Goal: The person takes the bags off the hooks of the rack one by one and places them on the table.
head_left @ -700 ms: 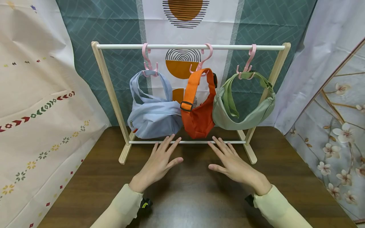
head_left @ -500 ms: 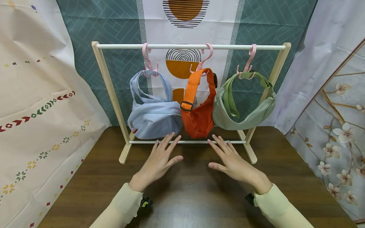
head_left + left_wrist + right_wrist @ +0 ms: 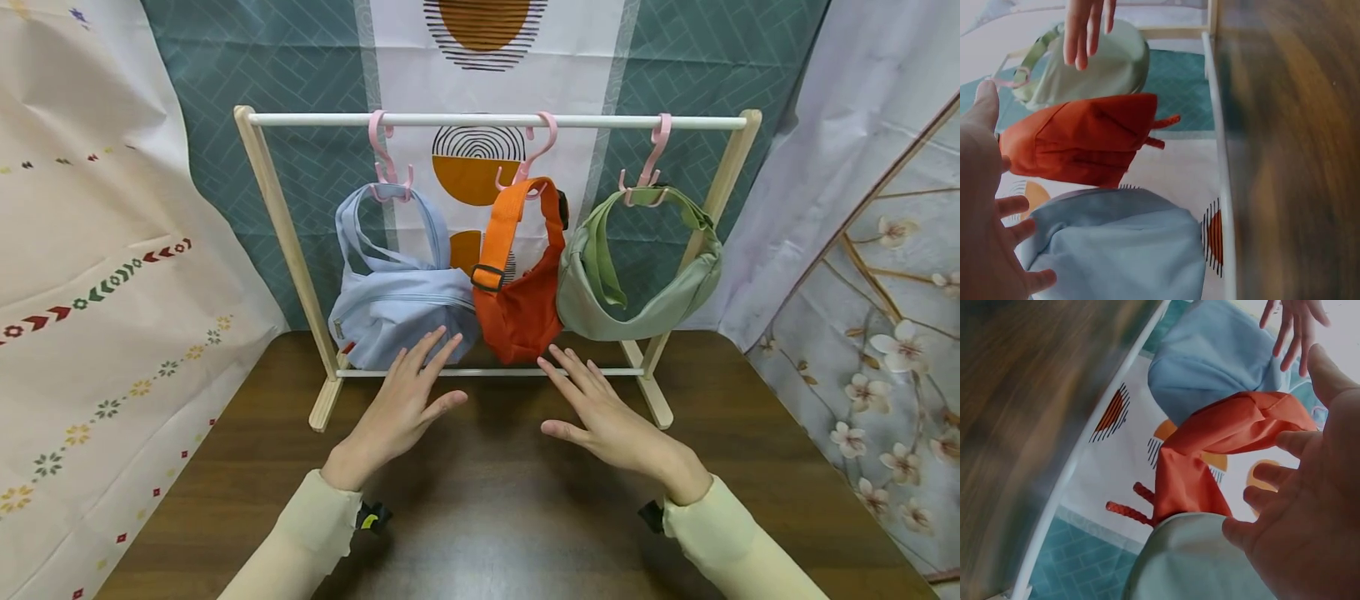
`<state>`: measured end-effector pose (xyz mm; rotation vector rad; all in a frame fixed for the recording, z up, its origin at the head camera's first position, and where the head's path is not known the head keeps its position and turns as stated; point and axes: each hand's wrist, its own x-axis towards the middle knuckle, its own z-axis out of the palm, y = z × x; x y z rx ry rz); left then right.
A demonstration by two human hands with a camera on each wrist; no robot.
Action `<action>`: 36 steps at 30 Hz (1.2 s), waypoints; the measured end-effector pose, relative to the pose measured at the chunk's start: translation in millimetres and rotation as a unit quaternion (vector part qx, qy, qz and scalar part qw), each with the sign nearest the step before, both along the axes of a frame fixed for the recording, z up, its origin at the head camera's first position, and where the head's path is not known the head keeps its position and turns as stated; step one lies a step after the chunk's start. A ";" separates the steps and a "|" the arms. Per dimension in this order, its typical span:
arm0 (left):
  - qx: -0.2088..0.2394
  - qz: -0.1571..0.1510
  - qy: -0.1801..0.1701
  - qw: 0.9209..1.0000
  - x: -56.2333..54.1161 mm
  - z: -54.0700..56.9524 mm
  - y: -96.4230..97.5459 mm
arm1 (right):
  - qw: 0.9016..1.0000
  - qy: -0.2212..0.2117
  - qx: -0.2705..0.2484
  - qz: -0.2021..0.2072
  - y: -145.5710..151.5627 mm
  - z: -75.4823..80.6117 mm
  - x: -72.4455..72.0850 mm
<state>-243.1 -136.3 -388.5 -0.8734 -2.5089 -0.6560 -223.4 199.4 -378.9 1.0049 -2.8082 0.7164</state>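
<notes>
In the head view, three bags hang from pink hooks on a small rack: a light blue bag [image 3: 397,308] at left, an orange bag [image 3: 519,312] in the middle, a sage green bag [image 3: 637,308] at right. My left hand [image 3: 393,408] is held up with fingers spread, its fingertips overlapping the lower part of the blue bag. My right hand [image 3: 611,421] has its fingers spread too, just below the orange and green bags. Both hands hold nothing. The left wrist view shows the orange bag [image 3: 1079,140] beyond the blue bag [image 3: 1129,250].
The rack has a white top rail [image 3: 465,121], wooden legs [image 3: 288,242] and a white lower bar [image 3: 495,372]. It stands on a dark brown table [image 3: 480,500]. Patterned cloths hang behind and at both sides. A pink hook [image 3: 384,154] carries the blue bag.
My left hand has moved up and slightly left, further over the blue bag. My right hand has risen slightly. The head view has shifted a little.
</notes>
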 end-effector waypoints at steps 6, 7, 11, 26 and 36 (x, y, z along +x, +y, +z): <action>0.008 -0.010 0.007 1.000 -4.7 9.6 -5.5 | 1.000 -0.011 -0.004 0.001 -3.1 7.9 1.1; 0.010 -0.010 0.009 1.000 -5.4 12.0 -6.5 | 1.000 -0.013 -0.006 0.002 -3.9 10.0 0.2; 0.016 -0.007 0.010 1.000 -8.9 22.1 -9.8 | 1.000 -0.020 -0.013 0.006 -6.7 19.6 -2.2; 0.032 -0.008 0.031 0.999 -14.8 44.4 -15.8 | 0.998 -0.045 -0.045 0.019 -10.2 45.2 -6.0; 0.052 -0.010 0.056 0.997 -24.5 60.7 -22.1 | 0.997 0.000 -0.076 0.029 -15.8 58.3 -11.0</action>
